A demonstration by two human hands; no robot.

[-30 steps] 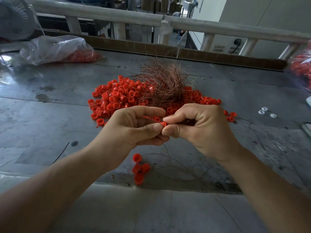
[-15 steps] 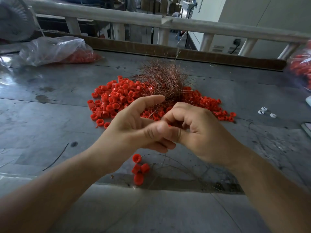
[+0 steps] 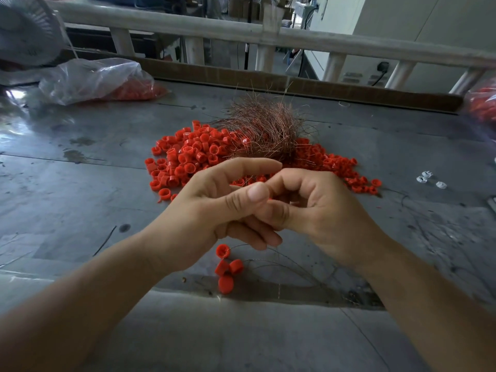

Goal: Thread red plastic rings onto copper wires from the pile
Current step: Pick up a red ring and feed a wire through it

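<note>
My left hand [image 3: 214,208] and my right hand [image 3: 324,210] meet above the table, fingertips together. A sliver of a red ring [image 3: 270,201] shows between my left thumb and the curled fingers of my right hand, and both hands pinch it. My left index finger sticks out straight over them. Any wire at the ring is too thin to see. Behind the hands lies the pile of red rings [image 3: 188,157], with the bundle of copper wires [image 3: 268,130] on top. Several threaded rings [image 3: 226,267] lie below the hands, on thin wires [image 3: 284,263].
A clear bag with red rings [image 3: 96,80] lies at the far left, and another bag [image 3: 483,103] at the right edge. Small white parts [image 3: 429,179] lie to the right. A railing [image 3: 268,36] runs behind the grey metal table [image 3: 80,197]. Loose wire strands [image 3: 442,237] lie at the right.
My hands have closed in on each other. My left thumb now overlaps the fingers of my right hand, my left index finger has lifted straight, and the ring is almost hidden.
</note>
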